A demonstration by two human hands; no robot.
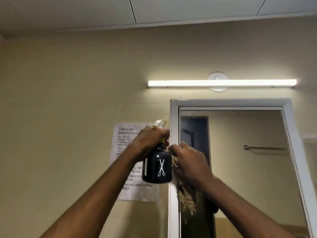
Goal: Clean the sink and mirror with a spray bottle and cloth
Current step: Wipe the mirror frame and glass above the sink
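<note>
My left hand (149,139) grips the neck and trigger of a black spray bottle (157,167) with a white scissors mark, held up in front of the mirror's left frame. My right hand (187,161) presses a beige cloth (186,194) against the left edge of the mirror (248,160). The cloth hangs down below that hand. The mirror has a white frame and reflects a dark door and a towel rail. The sink is out of view.
A printed task sheet (132,189) is taped to the beige wall left of the mirror, partly behind the bottle. A lit tube light (222,83) runs above the mirror. The ceiling fills the top of the view.
</note>
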